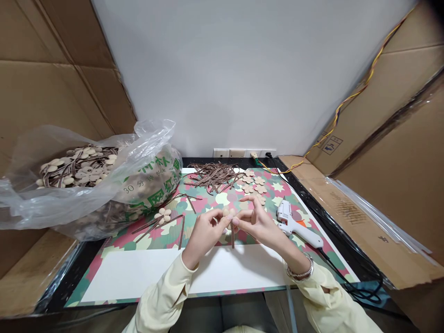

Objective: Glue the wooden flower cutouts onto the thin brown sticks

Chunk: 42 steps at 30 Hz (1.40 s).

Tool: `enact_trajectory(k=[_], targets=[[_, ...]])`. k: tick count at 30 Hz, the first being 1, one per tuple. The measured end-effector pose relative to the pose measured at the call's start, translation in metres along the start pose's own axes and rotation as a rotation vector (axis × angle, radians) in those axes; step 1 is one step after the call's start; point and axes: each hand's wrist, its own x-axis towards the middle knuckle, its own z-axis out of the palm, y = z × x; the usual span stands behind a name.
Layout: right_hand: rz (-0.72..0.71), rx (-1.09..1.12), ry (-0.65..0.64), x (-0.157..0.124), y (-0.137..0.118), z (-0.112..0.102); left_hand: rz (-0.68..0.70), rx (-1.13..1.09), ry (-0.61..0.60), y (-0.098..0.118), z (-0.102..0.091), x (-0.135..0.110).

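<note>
Between my two hands, over the middle of the table, is a small beige flower (pixel 228 212) with a brown striped ribbon (pixel 232 236) hanging down from it. My left hand (pixel 209 229) pinches the flower from the left side. From the right, my right hand (pixel 255 221) pinches it with thumb and fingertip, its other fingers raised. The fingers hide part of the flower. Left of my hands lies another beige flower (pixel 163 216) with ribbons on the patterned mat. Several flat flower pieces (pixel 248 188) lie beyond my right hand, near a heap of striped ribbons (pixel 215 175).
A white glue gun (pixel 299 227) lies at the right, its black cord running to the right edge. A clear plastic bag (pixel 138 185) full of ribboned flowers stands at the left. Cardboard sheets (pixel 391 138) flank the table. Sockets (pixel 239 153) line the wall behind.
</note>
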Motion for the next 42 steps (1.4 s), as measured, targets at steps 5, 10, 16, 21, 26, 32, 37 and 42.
enact_trajectory(k=[5, 10, 16, 21, 26, 32, 37, 42], targets=[[0.048, 0.002, 0.012, -0.001, -0.006, 0.000, 0.006, 0.010, 0.009, 0.002, 0.000, 0.000], [0.173, 0.047, 0.058, -0.004, -0.012, 0.002, 0.011, -0.074, 0.013, 0.004, 0.000, 0.000], [0.171, 0.165, -0.009, -0.003, -0.003, 0.004, 0.030, -0.061, 0.012, 0.000, 0.001, 0.000], [0.154, 0.166, 0.015, -0.002, 0.000, 0.003, 0.028, -0.022, 0.007, -0.001, 0.001, -0.001], [0.210, 0.104, 0.044, -0.005, -0.004, 0.003, 0.046, -0.018, 0.010, -0.001, 0.000, -0.001], [0.216, 0.013, 0.114, -0.008, -0.009, 0.002, 0.016, -0.009, 0.009, -0.002, 0.001, -0.001], [0.197, -0.037, 0.080, -0.006, -0.005, -0.002, 0.026, -0.017, 0.007, -0.003, 0.001, 0.000], [0.157, 0.036, 0.019, -0.005, -0.003, -0.002, 0.069, 0.044, 0.014, -0.001, 0.002, -0.001]])
